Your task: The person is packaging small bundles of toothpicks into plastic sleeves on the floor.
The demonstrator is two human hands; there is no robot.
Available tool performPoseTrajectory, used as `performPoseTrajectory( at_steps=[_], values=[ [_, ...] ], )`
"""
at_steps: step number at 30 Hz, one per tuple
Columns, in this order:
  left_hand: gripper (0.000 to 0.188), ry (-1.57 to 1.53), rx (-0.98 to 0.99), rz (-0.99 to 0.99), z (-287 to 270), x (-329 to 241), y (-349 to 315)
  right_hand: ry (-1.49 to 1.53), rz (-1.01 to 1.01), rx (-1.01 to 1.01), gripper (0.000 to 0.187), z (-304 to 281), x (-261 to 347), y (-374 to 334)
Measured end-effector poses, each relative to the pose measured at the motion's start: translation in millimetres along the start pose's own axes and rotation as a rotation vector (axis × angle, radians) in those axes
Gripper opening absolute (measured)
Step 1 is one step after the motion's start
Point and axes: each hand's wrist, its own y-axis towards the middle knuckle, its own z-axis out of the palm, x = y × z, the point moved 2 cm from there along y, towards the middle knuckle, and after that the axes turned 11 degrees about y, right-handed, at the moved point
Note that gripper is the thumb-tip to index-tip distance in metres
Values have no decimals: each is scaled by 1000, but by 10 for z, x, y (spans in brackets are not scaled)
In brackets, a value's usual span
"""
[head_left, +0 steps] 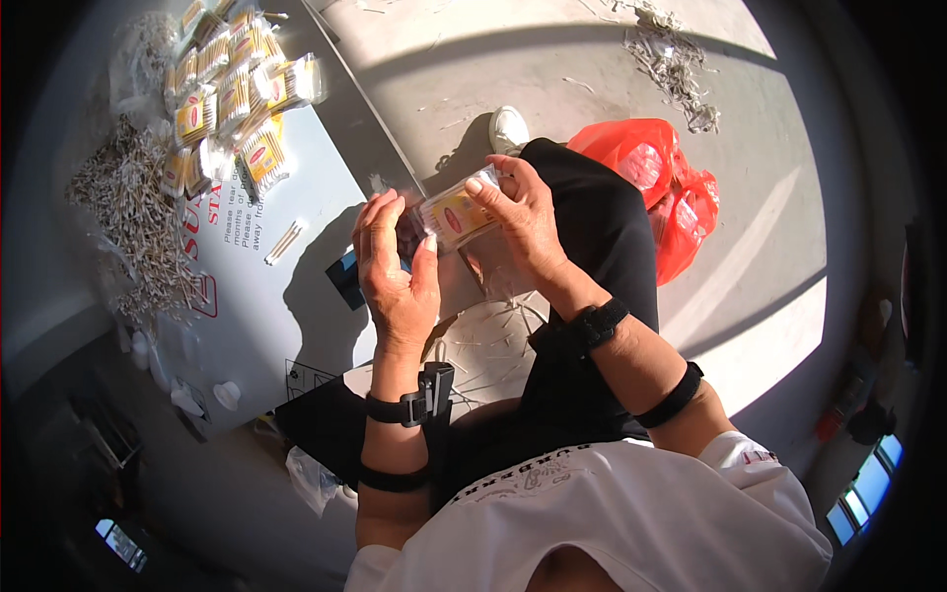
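Between my two hands is a small pack of cotton swabs (460, 214) in a transparent plastic bag, with a yellow and red label. My right hand (533, 219) grips its right end, thumb on top and fingers behind. At the other end, my left hand (397, 261) has its thumb against the pack and its fingers curled round the loose plastic. On the table to the left lie several filled packs of cotton swabs (235, 91) in a heap. A few loose cotton swabs (284, 243) lie on the table nearer my left hand.
A big pile of loose cotton swabs (133, 212) covers the left side of the printed white table (326, 173). Right of my leg, a red plastic bag (681, 212) sits on the floor. Scraps (671, 64) are strewn on the floor farther off.
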Motion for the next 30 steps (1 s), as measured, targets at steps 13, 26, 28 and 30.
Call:
performPoseTrajectory(
  at_steps=[13,26,28,30],
  values=[
    [44,-380,975,-163,395,-120,965,395,95,-63,17,-10,-219,-284],
    [37,-461,955,-289,411,-94,949,306,52,-105,18,-2,-274,-244],
    [38,-487,925,-303,414,-73,902,327,42,-108,17,-7,-294,-238],
    [39,-514,894,-318,445,-28,852,347,34,-109,17,-12,-295,-226]
  ],
)
